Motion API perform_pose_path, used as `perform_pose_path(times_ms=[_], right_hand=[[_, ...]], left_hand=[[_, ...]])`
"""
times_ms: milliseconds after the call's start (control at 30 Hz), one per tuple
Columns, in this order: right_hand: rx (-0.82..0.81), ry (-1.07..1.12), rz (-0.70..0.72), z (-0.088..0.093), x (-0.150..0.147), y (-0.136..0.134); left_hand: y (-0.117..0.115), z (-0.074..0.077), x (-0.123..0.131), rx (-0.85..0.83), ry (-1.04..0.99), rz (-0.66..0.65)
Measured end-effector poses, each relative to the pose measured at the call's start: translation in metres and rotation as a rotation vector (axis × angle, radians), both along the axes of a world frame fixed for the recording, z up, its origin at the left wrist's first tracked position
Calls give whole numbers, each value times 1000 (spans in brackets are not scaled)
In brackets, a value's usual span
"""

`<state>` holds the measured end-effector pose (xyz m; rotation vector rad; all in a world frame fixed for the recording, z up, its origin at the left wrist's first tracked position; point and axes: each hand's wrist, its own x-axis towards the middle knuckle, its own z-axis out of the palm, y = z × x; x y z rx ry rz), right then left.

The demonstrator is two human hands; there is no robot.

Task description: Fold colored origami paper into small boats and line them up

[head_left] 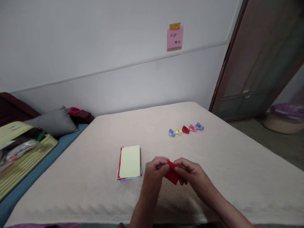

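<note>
A small piece of folded red paper (172,176) is held above the table's near side between both hands. My left hand (155,171) pinches its upper left part, thumb on top. On the other side, my right hand (190,171) grips the right part with thumb and fingers, some curled beneath it. Left of my hands lies a stack of paper sheets (129,161), pale yellow on top, with red and bluish edges showing. Farther back sits a slanting row of small folded paper pieces: a lavender one (172,133), a yellow, a red (185,129), a pink and another bluish one.
A cream cloth covers the table (99,152). To the left are a blue seat, a grey cushion (54,122) and a yellow open box (28,161) of items. A pink note (175,38) is taped to the wall; a covered bin (283,122) stands right.
</note>
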<state>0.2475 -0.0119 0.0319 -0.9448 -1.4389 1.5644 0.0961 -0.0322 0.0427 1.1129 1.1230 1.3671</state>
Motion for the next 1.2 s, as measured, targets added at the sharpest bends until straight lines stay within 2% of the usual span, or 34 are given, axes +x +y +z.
perform_pose_path(times_ms=[200,367,533,633,867,1067,1200], right_hand=[[-106,97,-40,-8,-2,2],[-82,82,-62,-10,-1,3],[11,-17,-80,-10,-4,1],[10,-31,-109,-9,-5,1],[-35,-12,-162,-9,-3,3],[-34,5,-156,-4,-4,2],[-48,21,-134,0,-5,0]], left_hand=[[0,-4,2,-43,-56,-24],[0,-9,3,-100,-101,-23],[-1,-5,2,-38,52,46],[-1,-3,2,-13,137,42],[1,-6,2,-93,17,24],[2,-11,-1,-48,70,25],[2,-10,-1,-23,136,13]])
